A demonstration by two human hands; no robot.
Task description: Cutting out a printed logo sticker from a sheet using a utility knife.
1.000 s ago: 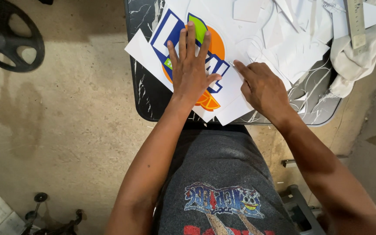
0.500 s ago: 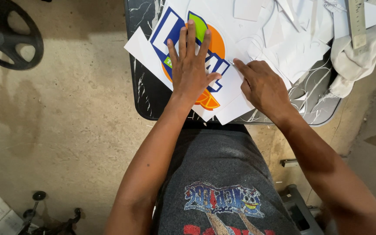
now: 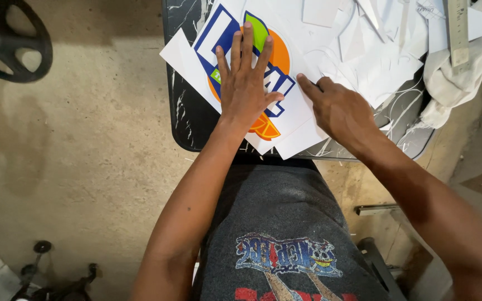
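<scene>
Nearest is the person's lap, covered by a dark grey knit shirt [image 3: 285,223] with a cracked blue and red print. Both bare forearms reach forward from there to a small black table [image 3: 188,120], its top glossy with white marble-like veins and a rounded corner.

On the table's near edge lies the sticker sheet [image 3: 285,120], a glossy white rectangle set at a slant and overhanging the edge a little. It carries a round orange shape, blue block outlines and a green leaf-like patch. More plain white sheets sit beneath it, fanned out.

The left hand [image 3: 245,83] lies flat on the print, palm down, fingers spread and straight; it presses and grips nothing. The right hand [image 3: 338,108] rests just beside it on the sheet's right part, fingers loosely curled, with the forefinger stretched toward the print's edge and touching the paper. It holds nothing that I can see.

Further back the tabletop is heaped with white paper offcuts [image 3: 375,50], curly strips and angular scraps. A steel ruler [image 3: 457,30] lies on a crumpled pale cloth [image 3: 456,83] at the far right.

Off to the left, on the rough, stained concrete floor [image 3: 85,156], sits a black spoked wheel [image 3: 6,42].
</scene>
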